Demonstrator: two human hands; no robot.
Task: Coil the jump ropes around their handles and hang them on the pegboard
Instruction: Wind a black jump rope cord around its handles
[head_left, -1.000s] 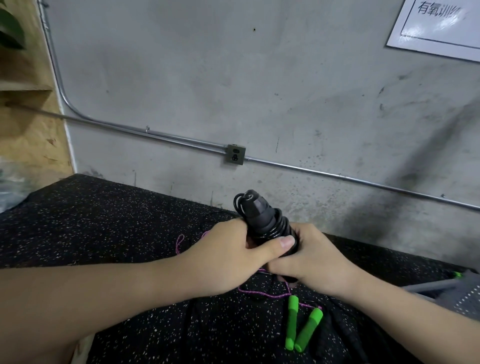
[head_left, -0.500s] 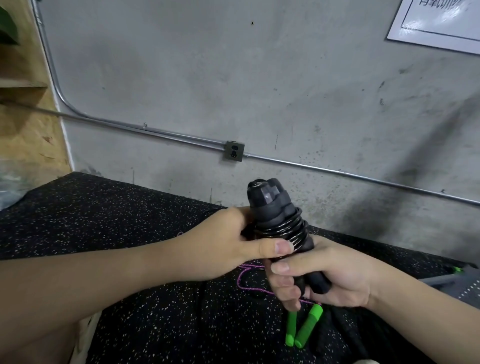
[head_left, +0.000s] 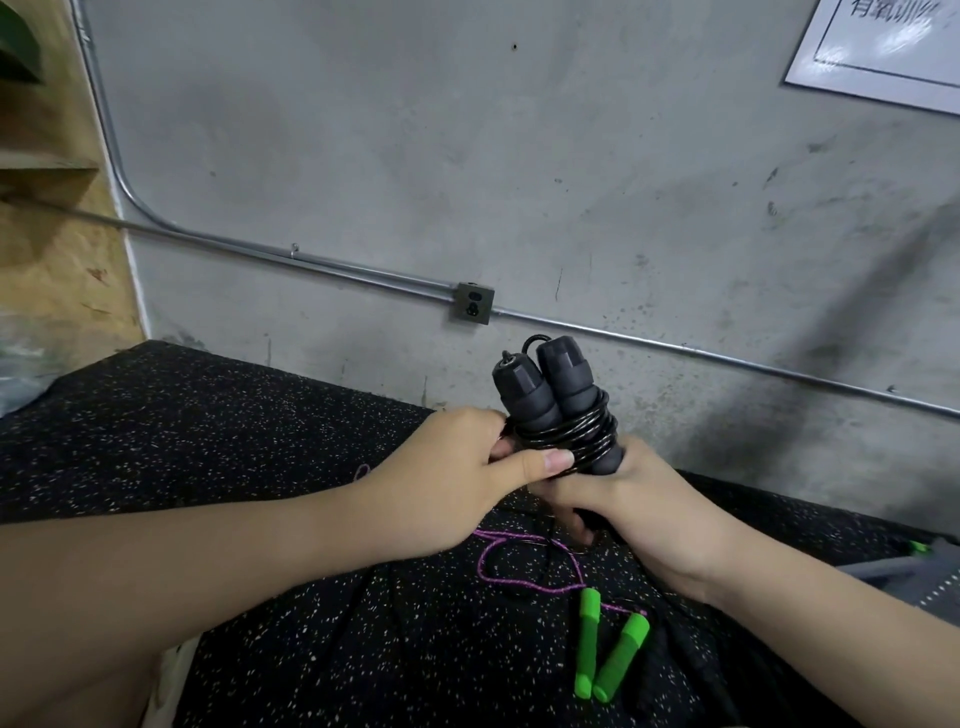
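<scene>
Dim, flat indoor light with wide-angle bending at the edges

The grey concrete wall (head_left: 519, 182) is evenly but weakly lit, with a broad soft shadow slanting across its right side. Glare washes out the print on the white paper sign (head_left: 883, 47) at the top right corner. The thin metal conduit pipe (head_left: 311, 257) bows with lens distortion. The speckled black rubber mat (head_left: 208, 441) stays sharp; the far left edge turns soft and blurry.
</scene>
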